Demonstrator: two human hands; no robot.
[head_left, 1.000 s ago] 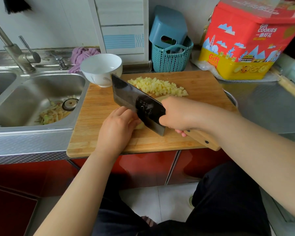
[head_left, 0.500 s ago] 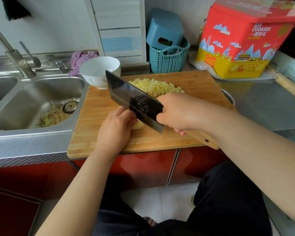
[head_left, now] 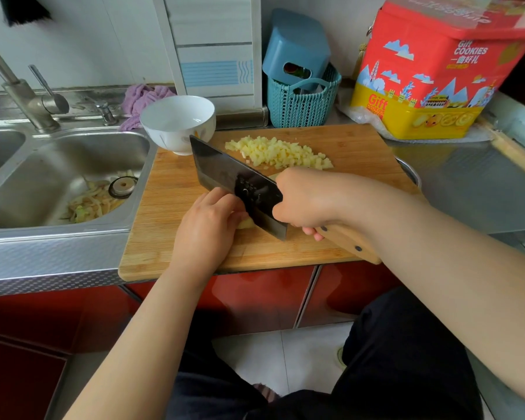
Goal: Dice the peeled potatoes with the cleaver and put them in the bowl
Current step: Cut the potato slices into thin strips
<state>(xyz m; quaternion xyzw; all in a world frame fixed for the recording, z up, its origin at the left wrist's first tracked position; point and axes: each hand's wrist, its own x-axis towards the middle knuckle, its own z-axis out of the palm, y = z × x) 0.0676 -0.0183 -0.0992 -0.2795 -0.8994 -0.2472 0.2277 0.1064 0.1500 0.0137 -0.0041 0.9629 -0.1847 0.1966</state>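
A: Right hand?

B: My right hand is wrapped round the wooden handle of the cleaver, fingers curled tight on it, one fingertip showing under the handle. The blade runs from far left to near right across the cutting board, dark flat side facing left.

A: Left hand?

B: My left hand sits on the board just left of the blade, fingers bent down onto a potato piece. Knuckles are close against the blade's flat side. Only a pale sliver of the piece shows between my fingers and the blade, the rest is hidden under the hand.

A: Blade edge touching the potato?

B: Looks right at it, but I can't tell if it's in the cut or just above.

A: Diced stuff?

B: The pile of potato dice is on the far part of the board, beyond the blade and my right hand, well apart from my left fingers. A few loose cubes lie at the pile's left edge.

A: Bowl?

B: The white bowl is upright at the board's far left corner, just beyond the blade tip. No dice visible inside.

A: Other things?

B: The sink to the left has peelings near the drain. A teal basket and a red cookie tin stand at the far side of the worktop.
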